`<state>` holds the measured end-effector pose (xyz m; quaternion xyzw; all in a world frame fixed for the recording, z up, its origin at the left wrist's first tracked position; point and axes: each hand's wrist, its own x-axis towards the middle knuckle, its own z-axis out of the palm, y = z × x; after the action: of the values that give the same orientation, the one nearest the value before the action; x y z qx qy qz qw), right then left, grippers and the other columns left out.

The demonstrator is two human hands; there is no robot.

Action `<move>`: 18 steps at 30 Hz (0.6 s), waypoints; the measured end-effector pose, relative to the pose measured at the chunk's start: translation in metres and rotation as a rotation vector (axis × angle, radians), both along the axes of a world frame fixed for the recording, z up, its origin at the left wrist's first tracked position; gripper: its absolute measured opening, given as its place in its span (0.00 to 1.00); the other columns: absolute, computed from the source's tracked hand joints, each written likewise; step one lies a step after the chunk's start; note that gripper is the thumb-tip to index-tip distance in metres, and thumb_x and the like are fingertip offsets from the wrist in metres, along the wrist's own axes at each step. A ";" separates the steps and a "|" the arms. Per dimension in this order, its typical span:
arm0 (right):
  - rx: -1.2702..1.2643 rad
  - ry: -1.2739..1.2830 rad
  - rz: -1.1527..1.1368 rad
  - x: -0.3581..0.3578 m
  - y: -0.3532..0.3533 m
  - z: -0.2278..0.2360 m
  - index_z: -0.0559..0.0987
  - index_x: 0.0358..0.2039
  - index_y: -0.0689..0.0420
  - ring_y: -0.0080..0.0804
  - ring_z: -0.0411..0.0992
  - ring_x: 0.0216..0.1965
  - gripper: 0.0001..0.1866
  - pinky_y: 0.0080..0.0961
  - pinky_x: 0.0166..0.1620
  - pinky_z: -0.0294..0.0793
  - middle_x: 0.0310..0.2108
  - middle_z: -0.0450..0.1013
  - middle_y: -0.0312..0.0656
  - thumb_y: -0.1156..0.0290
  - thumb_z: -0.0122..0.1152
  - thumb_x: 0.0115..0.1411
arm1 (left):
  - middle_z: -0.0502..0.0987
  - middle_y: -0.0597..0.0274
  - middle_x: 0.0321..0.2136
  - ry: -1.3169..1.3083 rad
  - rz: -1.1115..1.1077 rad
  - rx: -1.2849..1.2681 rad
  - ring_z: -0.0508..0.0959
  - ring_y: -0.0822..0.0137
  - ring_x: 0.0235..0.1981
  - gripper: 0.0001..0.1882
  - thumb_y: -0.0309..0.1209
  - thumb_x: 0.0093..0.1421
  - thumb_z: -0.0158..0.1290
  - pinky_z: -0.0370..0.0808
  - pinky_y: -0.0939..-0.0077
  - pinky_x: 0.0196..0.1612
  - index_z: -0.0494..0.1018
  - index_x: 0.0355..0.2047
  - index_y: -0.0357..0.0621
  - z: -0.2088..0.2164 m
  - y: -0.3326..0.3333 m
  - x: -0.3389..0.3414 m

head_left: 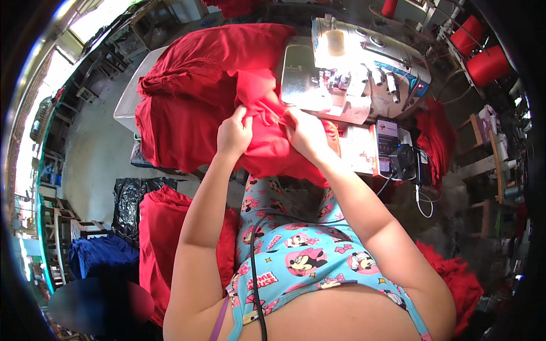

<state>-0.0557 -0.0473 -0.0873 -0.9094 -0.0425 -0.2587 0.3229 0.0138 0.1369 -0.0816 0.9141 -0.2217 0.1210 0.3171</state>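
A piece of red fabric [264, 128] is bunched between my two hands at the near edge of the sewing table. My left hand [234, 133] grips its left side, thumb up against the fingers. On the other side my right hand [304, 131] pinches the cloth near the sewing machine's front corner. The gathered cloth hangs down toward my lap. Left of and behind it lies a large heap of red fabric [196, 85]. Just beyond my right hand stands a white overlock-type sewing machine [369, 45], its lamp glaring over the needle area.
Red thread cones [489, 65] stand at the far right. A phone-like device [388, 136] and a black adapter with cables [404, 162] sit right of the machine. Red cloth [165, 238] and blue cloth [102, 253] are piled at lower left, beside a black plastic bag [133, 199].
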 end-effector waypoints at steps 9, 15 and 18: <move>-0.154 0.095 -0.144 0.001 0.000 -0.043 0.72 0.37 0.54 0.46 0.73 0.36 0.10 0.40 0.37 0.73 0.31 0.72 0.47 0.70 0.55 0.52 | 0.66 0.60 0.46 -0.742 -0.010 0.165 0.68 0.56 0.49 0.33 0.26 0.47 0.57 0.68 0.57 0.48 0.63 0.54 0.68 -0.041 0.000 0.005; -0.117 0.146 -0.154 0.004 0.001 -0.040 0.72 0.35 0.57 0.47 0.73 0.36 0.10 0.41 0.37 0.72 0.31 0.72 0.48 0.70 0.54 0.51 | 0.67 0.58 0.54 -0.369 -0.100 0.576 0.65 0.56 0.55 0.30 0.27 0.48 0.48 0.64 0.56 0.53 0.67 0.55 0.59 -0.018 -0.010 0.015; -0.106 0.033 -0.061 -0.023 -0.014 -0.011 0.73 0.44 0.60 0.47 0.71 0.43 0.18 0.40 0.46 0.70 0.36 0.73 0.50 0.68 0.58 0.52 | 0.58 0.55 0.60 -0.155 -0.135 0.553 0.61 0.52 0.59 0.33 0.26 0.49 0.48 0.60 0.54 0.58 0.62 0.59 0.58 -0.002 -0.010 0.012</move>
<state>-0.0790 -0.0617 -0.0980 -0.9303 -0.0228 -0.2507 0.2668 0.0256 0.1264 -0.0833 0.9371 -0.3300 0.1042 0.0454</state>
